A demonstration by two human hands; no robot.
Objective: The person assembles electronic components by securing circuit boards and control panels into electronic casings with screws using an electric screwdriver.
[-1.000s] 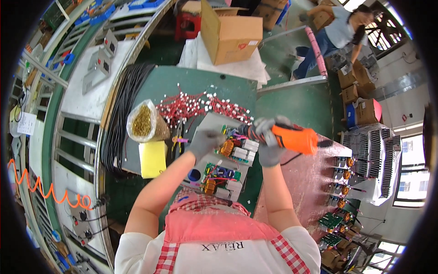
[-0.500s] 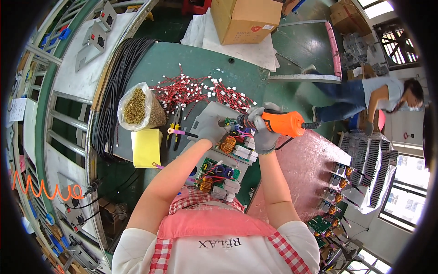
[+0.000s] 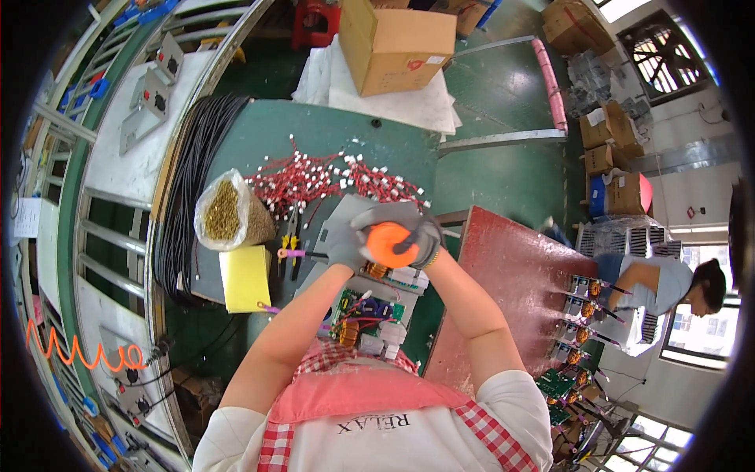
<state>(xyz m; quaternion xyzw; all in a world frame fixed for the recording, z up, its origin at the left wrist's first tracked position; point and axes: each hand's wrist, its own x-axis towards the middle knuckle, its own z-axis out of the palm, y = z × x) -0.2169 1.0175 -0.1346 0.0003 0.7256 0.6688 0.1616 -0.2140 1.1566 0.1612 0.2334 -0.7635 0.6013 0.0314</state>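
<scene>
My gloved right hand (image 3: 426,239) is wrapped round an orange power screwdriver (image 3: 387,245), whose rear end and cord face up, so its tip is hidden. Close against the tool's left side, my gloved left hand (image 3: 343,242) has its fingers bent inward; what they pinch is hidden behind the screwdriver. Under both hands lies a grey metal plate (image 3: 340,211) with a circuit board, of which white blocks (image 3: 409,277) and part of a copper coil show. Nearer my body is a second green circuit board (image 3: 366,308) with a copper coil and white blocks.
Red wires with white connectors (image 3: 303,181) lie beyond my hands. To the left are a bag of brass-coloured small parts (image 3: 224,212), yellow-handled pliers (image 3: 289,242), yellow sheets (image 3: 244,279) and black cables (image 3: 193,189). Another person (image 3: 661,287) stands at far right beside several assemblies (image 3: 580,308).
The screwdriver has swung from lying sideways to upright and moved left, over the board, with my right hand on it. The other person has moved toward the near right.
</scene>
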